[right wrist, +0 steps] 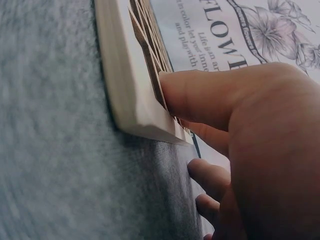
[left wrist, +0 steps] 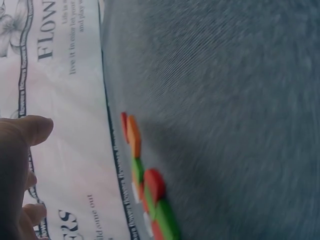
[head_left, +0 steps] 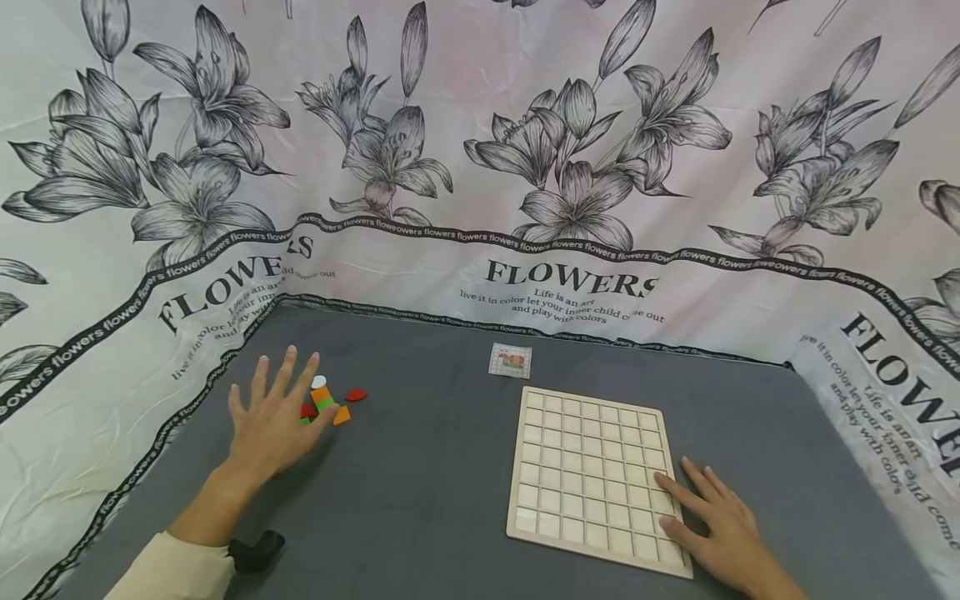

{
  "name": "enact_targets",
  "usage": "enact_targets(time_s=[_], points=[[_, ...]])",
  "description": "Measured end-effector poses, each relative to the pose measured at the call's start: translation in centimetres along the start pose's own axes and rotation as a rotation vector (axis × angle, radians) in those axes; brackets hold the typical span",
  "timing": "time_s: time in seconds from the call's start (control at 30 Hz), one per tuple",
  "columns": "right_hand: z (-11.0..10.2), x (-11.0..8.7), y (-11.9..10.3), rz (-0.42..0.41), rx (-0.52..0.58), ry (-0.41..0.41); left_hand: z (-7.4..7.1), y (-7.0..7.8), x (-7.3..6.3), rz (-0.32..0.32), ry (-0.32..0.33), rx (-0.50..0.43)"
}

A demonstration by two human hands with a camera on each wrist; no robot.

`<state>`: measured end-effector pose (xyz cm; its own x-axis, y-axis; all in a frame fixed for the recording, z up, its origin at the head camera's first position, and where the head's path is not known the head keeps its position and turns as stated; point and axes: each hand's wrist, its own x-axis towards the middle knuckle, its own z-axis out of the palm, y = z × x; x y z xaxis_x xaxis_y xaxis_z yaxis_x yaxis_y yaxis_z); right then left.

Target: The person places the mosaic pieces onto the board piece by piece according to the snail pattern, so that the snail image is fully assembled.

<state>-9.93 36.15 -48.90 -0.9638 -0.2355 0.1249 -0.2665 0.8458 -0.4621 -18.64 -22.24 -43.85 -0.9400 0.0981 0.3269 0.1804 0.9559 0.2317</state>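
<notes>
My left hand (head_left: 273,425) hovers with fingers spread over a small cluster of coloured pieces on the left of the table. Among them are an orange piece (head_left: 342,415), a white piece (head_left: 319,382) and a red piece (head_left: 356,394); others lie partly hidden behind the hand. The left wrist view shows a green piece (left wrist: 167,220) beside a rounded red piece (left wrist: 155,184). My right hand (head_left: 716,525) rests at the right edge of a pale wooden grid board (head_left: 600,550), thumb and index finger on its top. In the right wrist view the thumb (right wrist: 200,97) touches the board's raised grid.
A small card (head_left: 510,361) with a coloured picture on a grid lies behind the board. A black object (head_left: 257,552) shows beside the left sleeve (head_left: 176,571). Flower-printed cloth (head_left: 450,267) borders the grey tabletop (head_left: 405,467) at the back and both sides.
</notes>
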Motion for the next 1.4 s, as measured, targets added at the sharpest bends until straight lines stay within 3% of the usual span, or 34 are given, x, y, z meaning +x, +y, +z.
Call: enact_targets(time_s=[0.27,0.6,0.83,0.97,1.1,1.23,1.4], points=[[0.2,-0.1,-0.1,0.012,0.005,-0.006,2.1,0.4,0.5,0.006,-0.010,-0.059],[0.3,-0.4,-0.1,0.035,0.027,-0.010,3.6,1.0,1.0,0.012,-0.098,-0.205],[0.2,-0.4,-0.2,0.037,0.037,-0.006,4.3,1.2,1.1,0.000,-0.130,-0.195],[0.1,-0.3,-0.3,0.031,0.041,-0.003,4.8,1.7,1.0,0.034,-0.099,-0.253],[0.0,-0.3,-0.3,0.029,0.037,-0.004,5.3,2.0,1.3,0.071,-0.027,-0.334],[-0.1,-0.2,-0.3,0.031,0.042,-0.002,5.6,1.8,1.9,0.053,0.031,-0.276],[-0.1,-0.3,-0.3,0.022,0.047,0.004,5.9,1.4,2.5,-0.009,-0.005,-0.196]])
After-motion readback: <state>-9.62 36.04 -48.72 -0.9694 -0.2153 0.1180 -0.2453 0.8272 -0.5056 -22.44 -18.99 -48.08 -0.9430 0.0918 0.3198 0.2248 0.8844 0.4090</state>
